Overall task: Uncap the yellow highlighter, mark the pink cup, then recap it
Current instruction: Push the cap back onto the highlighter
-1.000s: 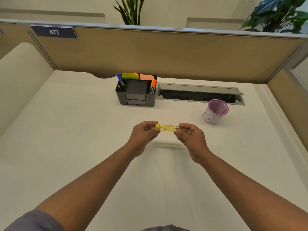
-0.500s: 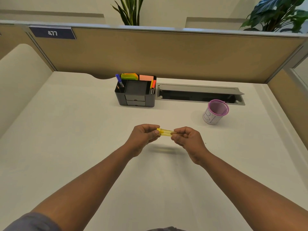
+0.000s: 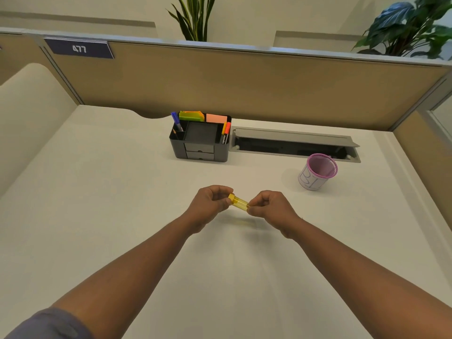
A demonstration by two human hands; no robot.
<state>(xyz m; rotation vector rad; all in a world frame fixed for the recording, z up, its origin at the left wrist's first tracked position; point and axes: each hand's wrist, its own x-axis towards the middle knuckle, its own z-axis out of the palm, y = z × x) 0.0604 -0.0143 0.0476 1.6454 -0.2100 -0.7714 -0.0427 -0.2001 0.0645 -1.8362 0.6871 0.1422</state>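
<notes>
Both hands hold a short yellow highlighter (image 3: 238,203) a little above the white desk, in the middle of the view. My left hand (image 3: 210,203) pinches its left end, where an opaque yellow part shows. My right hand (image 3: 267,207) pinches its right end, and the translucent yellow body spans the gap between them. I cannot tell whether the cap is seated or loose. The pink mesh cup (image 3: 318,172) stands upright to the right and farther back, with a white paper band around it bearing pen marks.
A black desk organiser (image 3: 200,145) with pens, markers and sticky notes stands at the back centre. A grey cable tray with a raised lid (image 3: 293,140) lies to its right, just behind the cup. Tan partition walls enclose the desk at the back and right.
The hands have drawn closer together, so less of the highlighter shows between them. It now tilts down toward my right hand. The cup has not moved.
</notes>
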